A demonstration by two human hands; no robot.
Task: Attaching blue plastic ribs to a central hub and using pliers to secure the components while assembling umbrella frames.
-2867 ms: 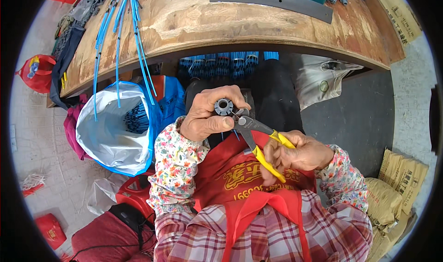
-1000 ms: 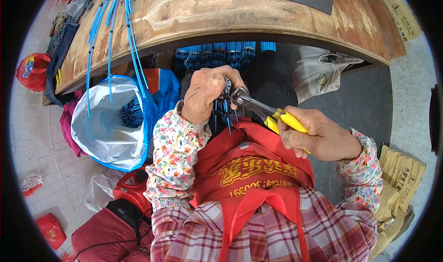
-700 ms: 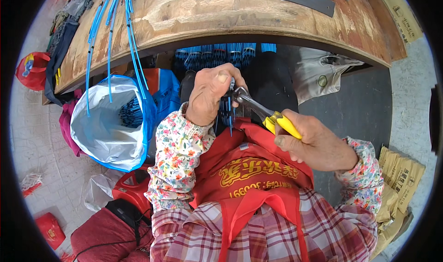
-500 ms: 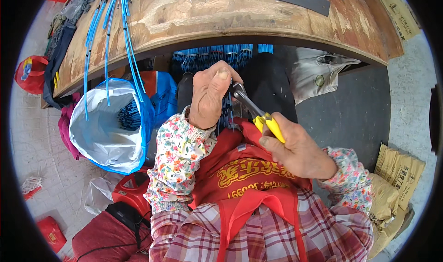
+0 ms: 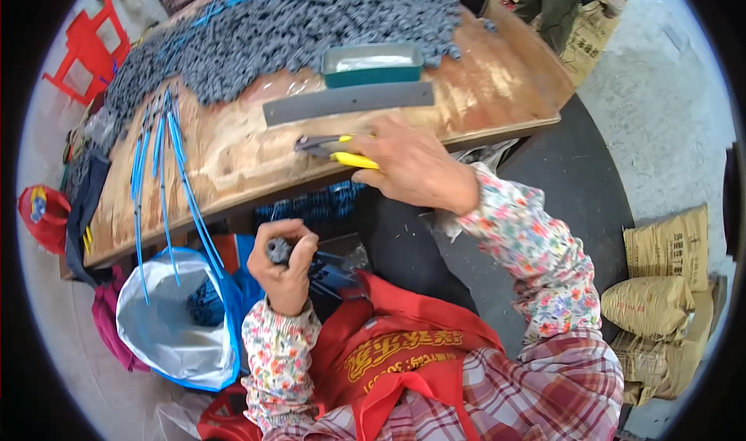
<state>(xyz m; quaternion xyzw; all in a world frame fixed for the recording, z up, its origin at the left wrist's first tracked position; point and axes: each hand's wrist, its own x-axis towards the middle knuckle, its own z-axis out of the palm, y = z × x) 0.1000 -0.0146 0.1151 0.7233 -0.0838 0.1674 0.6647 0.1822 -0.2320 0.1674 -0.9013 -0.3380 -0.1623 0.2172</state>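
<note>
My left hand (image 5: 284, 268) is closed around a small dark grey tubular piece (image 5: 278, 250), its round end showing between thumb and forefinger. Thin blue-and-black rods (image 5: 332, 274) stick out beside this hand, over my lap; whether they join the grey piece I cannot tell. Over the front part of the wooden table (image 5: 241, 165), my right hand (image 5: 423, 165) holds yellow-handled pliers (image 5: 356, 160) by the grips. The jaws point left, low over the wood; whether they touch it is unclear.
A grey metal strip (image 5: 350, 104) and a green tray (image 5: 373, 76) lie beyond the pliers, before a heap of grey pieces (image 5: 311, 29). Blue rods (image 5: 177, 149) hang over the table edge above a white-lined blue bag (image 5: 148, 324). Paper sacks (image 5: 664, 247) stand at right.
My right hand has carried the pliers from the left hand up over the table. My left hand has moved lower and left. The view has shifted, showing more of the table top.
</note>
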